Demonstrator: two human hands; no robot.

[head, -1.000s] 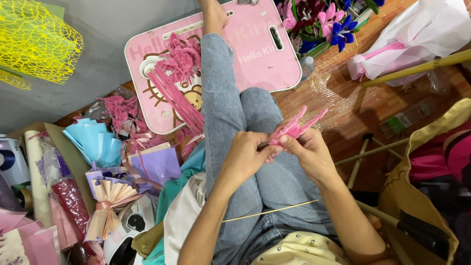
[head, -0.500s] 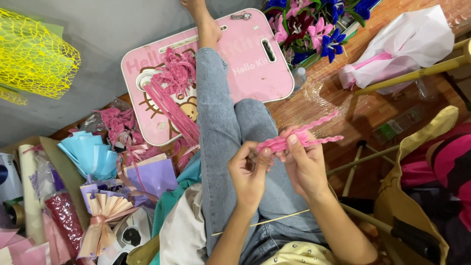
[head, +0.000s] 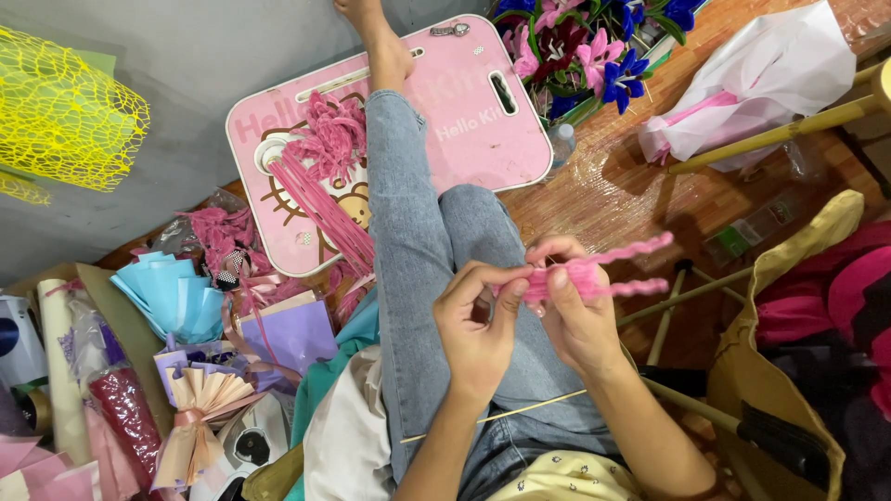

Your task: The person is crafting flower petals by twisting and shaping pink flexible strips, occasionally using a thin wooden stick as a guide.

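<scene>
Both hands meet over my lap in blue jeans. My left hand (head: 478,325) and my right hand (head: 575,311) pinch a bundle of pink fuzzy pipe cleaners (head: 603,274) whose wavy ends stick out to the right. A thin wooden stick (head: 501,415) lies across my thigh below the hands. More pink pipe cleaners (head: 320,176), straight and curled, lie in a heap on the pink lap tray (head: 473,130) on the floor, next to my stretched-out leg.
Artificial blue and pink flowers (head: 594,56) stand at the top. White wrapping paper (head: 761,83) lies top right, yellow mesh (head: 56,111) top left. Folded paper fans, blue, purple and beige (head: 200,390), crowd the left. A tan bag (head: 789,371) stands at right.
The hands have shifted the pink bundle a little; its loose ends now point right and lie flatter. The view has slid down-left slightly.
</scene>
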